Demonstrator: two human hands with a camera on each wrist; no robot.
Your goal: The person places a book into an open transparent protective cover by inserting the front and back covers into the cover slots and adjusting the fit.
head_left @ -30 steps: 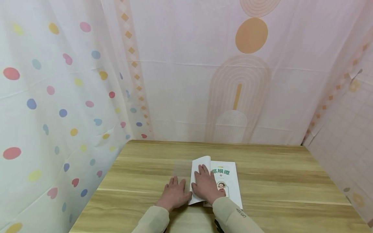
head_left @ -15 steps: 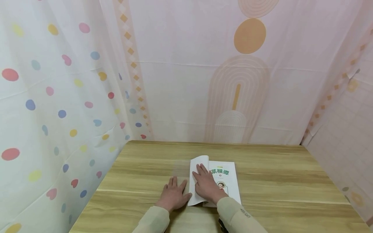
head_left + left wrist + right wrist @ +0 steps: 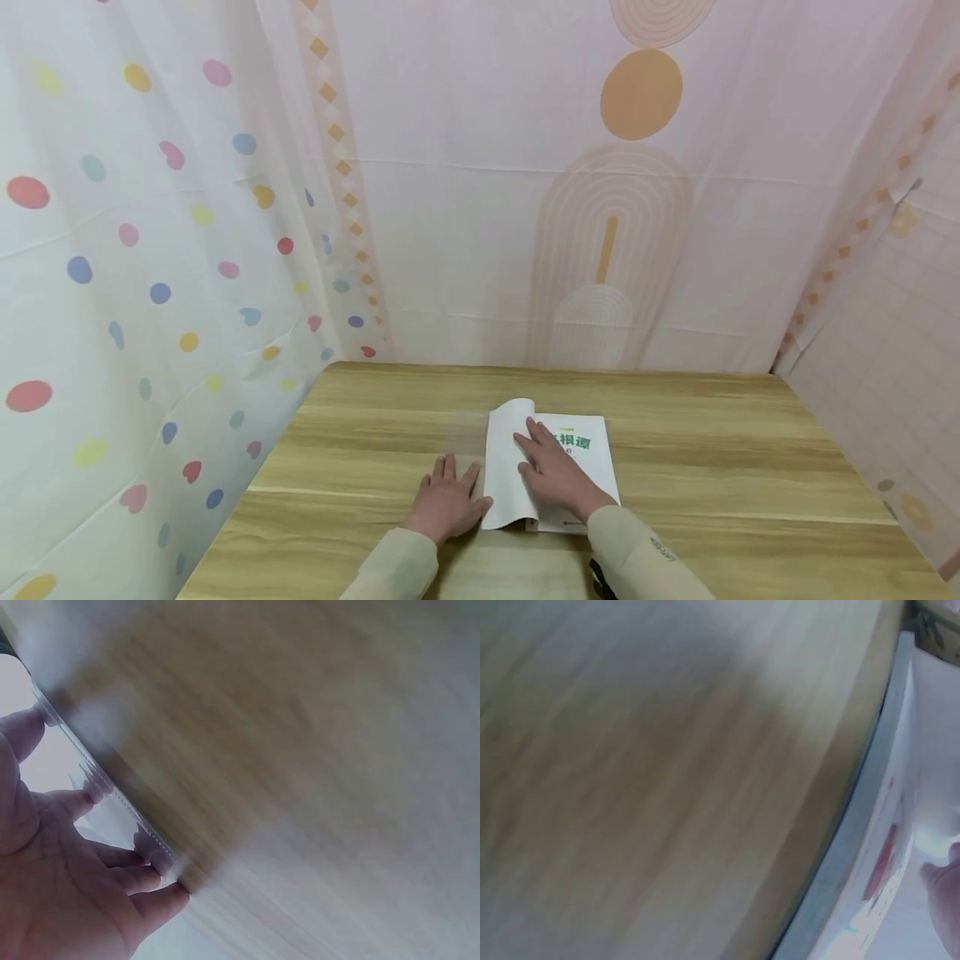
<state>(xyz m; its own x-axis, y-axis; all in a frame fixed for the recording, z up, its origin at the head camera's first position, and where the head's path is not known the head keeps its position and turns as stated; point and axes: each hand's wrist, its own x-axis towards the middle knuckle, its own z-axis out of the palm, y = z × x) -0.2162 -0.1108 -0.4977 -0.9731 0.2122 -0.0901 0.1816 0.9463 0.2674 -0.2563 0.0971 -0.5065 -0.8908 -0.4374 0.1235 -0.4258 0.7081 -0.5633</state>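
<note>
A book with a white title page and green lettering lies on the wooden table. Its white front leaf is turned to the left and bows up. My right hand rests with spread fingers across the fold between leaf and page, hiding part of the lettering. To the left, my left hand lies spread, its thumb by the leaf's edge. In the left wrist view its fingers touch a clear plastic sheet with a dotted edge. The right wrist view shows the book's thick page edge and a fingertip.
The wooden table extends around the book on all sides. Behind it hangs a pale patterned curtain. A dotted curtain stands at the left, and another pale one at the right.
My right hand has slid to the right, from the turned leaf to the fold and title page. More of the white leaf shows now. My left hand has stayed nearly still.
</note>
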